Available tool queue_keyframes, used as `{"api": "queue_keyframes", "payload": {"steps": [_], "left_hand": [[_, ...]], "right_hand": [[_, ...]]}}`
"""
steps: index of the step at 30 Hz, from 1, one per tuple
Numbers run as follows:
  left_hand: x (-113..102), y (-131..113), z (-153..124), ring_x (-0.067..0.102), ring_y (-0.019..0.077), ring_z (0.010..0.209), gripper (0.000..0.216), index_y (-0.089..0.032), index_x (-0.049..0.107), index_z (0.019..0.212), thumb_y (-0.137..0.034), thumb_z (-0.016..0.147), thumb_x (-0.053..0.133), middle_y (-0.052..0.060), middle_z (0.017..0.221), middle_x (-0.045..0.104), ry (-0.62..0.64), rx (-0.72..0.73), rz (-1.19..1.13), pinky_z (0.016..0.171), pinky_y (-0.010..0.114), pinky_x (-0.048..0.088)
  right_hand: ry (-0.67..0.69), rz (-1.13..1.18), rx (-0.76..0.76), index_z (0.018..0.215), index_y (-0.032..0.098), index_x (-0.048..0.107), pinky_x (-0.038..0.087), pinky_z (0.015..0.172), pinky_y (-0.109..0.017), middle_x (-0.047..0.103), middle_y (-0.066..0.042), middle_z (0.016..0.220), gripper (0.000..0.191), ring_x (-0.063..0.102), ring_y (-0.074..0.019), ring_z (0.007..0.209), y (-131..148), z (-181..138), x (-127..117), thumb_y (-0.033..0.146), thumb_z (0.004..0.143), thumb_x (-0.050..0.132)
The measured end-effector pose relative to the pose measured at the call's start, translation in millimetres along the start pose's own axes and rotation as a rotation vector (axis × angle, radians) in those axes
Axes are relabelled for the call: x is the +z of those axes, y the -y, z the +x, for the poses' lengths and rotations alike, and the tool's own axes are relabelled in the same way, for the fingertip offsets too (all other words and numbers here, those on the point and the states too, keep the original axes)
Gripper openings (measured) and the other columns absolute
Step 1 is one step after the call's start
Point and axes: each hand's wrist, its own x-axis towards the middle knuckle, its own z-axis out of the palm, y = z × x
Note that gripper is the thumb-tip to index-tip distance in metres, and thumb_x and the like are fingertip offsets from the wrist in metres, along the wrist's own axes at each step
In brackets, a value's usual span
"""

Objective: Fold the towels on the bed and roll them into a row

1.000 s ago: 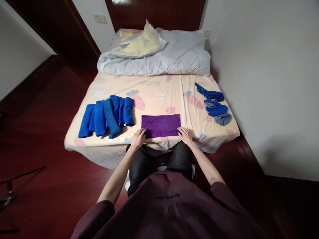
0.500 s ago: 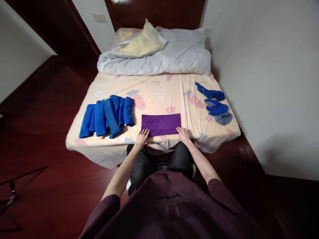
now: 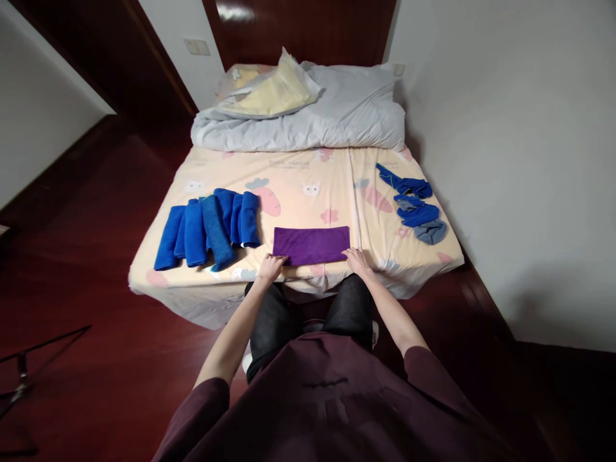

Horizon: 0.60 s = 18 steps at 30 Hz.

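Observation:
A purple towel, folded into a flat oblong, lies near the front edge of the bed. My left hand has its fingers closed on the towel's near left corner. At the near right corner, my right hand grips the edge between thumb and fingertips. The thumbs are partly hidden. To the left, several rolled blue towels lie side by side, with a darker blue roll among them.
Crumpled blue and grey cloths lie on the bed's right side. A grey quilt and a pale yellow item in a clear bag are at the head end. A thin black stand is on the floor at left.
My fingers lay flatter over the towel's near corners before; now they are curled at its near edge. The towel stays in nearly the same spot, and the view has tilted slightly up.

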Motion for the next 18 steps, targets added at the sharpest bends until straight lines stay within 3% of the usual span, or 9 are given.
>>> {"api": "queue_keyframes", "payload": {"steps": [7,12,18], "left_hand": [[-10,22,-14,0.070,0.0302,0.117,0.050,-0.026,0.075,0.124,-0.018,0.077,0.062,0.008,0.121,0.077,0.033,-0.142,-0.292,0.106,0.038,0.050],[4,28,-19,0.072,0.0270,0.110,0.040,-0.018,0.074,0.115,-0.039,0.082,0.065,0.010,0.116,0.078,-0.116,-0.247,-0.565,0.098,0.036,0.056],[20,18,-18,0.073,0.0261,0.100,0.038,-0.016,0.071,0.108,-0.045,0.085,0.061,0.013,0.107,0.077,-0.250,-0.374,-0.633,0.090,0.036,0.057]], "right_hand": [[-0.053,0.308,0.100,0.125,0.027,0.072,0.050,0.105,-0.035,0.075,-0.005,0.124,0.031,0.069,-0.0221,0.116,-20,-20,5,0.023,0.094,0.068],[-0.166,0.530,0.192,0.118,0.016,0.071,0.054,0.095,-0.033,0.076,-0.009,0.111,0.032,0.070,-0.0222,0.103,-24,-18,21,0.035,0.094,0.062],[-0.277,0.521,0.283,0.122,0.015,0.069,0.053,0.094,-0.036,0.075,-0.012,0.109,0.040,0.069,-0.0250,0.101,-17,-16,32,0.043,0.096,0.058]]}}
